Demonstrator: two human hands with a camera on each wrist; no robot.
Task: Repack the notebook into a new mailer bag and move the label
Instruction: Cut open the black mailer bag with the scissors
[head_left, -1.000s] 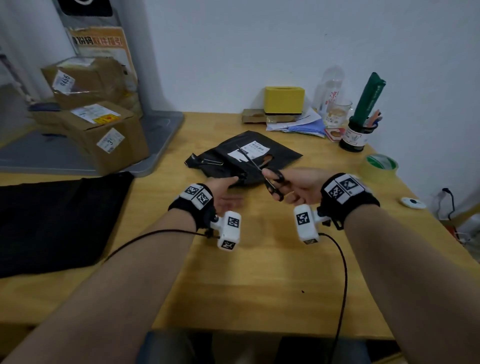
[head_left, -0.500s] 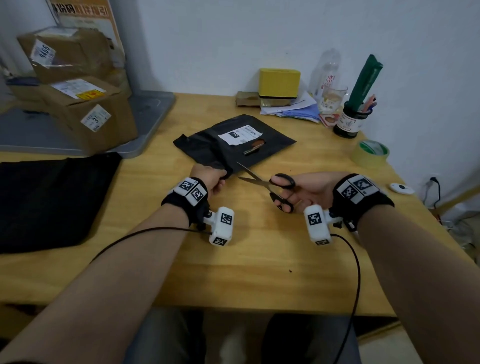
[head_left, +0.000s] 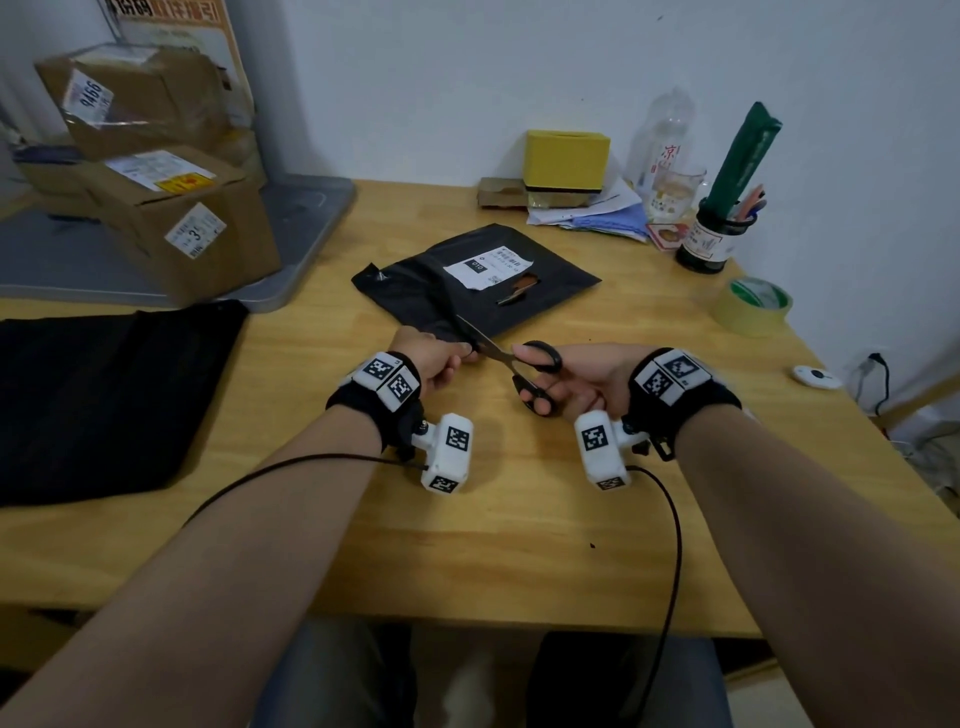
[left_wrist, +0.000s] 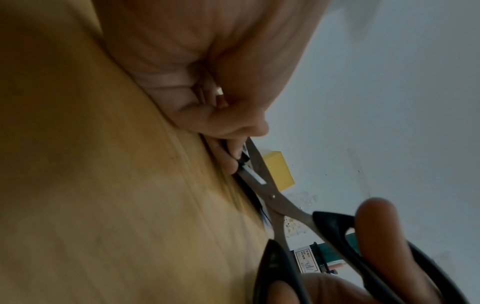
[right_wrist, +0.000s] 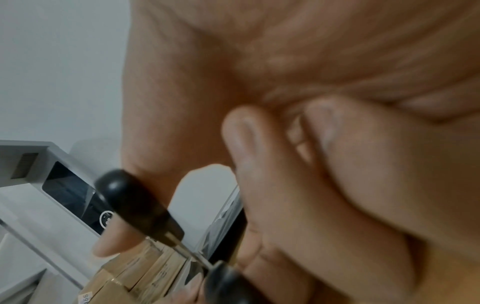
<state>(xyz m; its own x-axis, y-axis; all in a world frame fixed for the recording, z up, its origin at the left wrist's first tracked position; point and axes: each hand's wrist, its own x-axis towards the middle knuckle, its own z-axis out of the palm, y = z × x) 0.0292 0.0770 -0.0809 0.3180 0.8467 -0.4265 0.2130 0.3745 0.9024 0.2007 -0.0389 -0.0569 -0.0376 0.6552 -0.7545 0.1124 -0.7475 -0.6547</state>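
Lying flat at the far left of the wooden table (head_left: 519, 545) is a stack of black mailer bags (head_left: 104, 395), and behind it a grey tray (head_left: 306, 249) holds labelled cardboard boxes (head_left: 182, 223). Nearer the middle, the left hand (head_left: 431, 358) pinches the near corner of the old black mailer bag (head_left: 545, 291) between curled fingers — the left wrist view shows the fingertips (left_wrist: 231, 152) closed on the thin black edge right beside the blades. That bag rests on the table just beyond both hands, with a white shipping label (head_left: 485, 266) stuck on its top face and a torn hole beside the label where something brown shows through; whether that is the notebook cannot be told. The scissors (head_left: 511, 361) sit between the two hands, blades slightly parted and angled up-left so that their tips meet the bag's edge at the left fingers. The right hand (head_left: 576, 379) grips the black handles, thumb through the upper loop and fingers curled through the lower one. Along the back wall stand a yellow box (head_left: 566, 158) on loose papers, a clear plastic bottle (head_left: 662, 140) and a dark jar (head_left: 709, 241) holding pens and a green tool. A roll of tape (head_left: 753, 306) lies near the right edge — a small white round device (head_left: 816, 376) beyond it.
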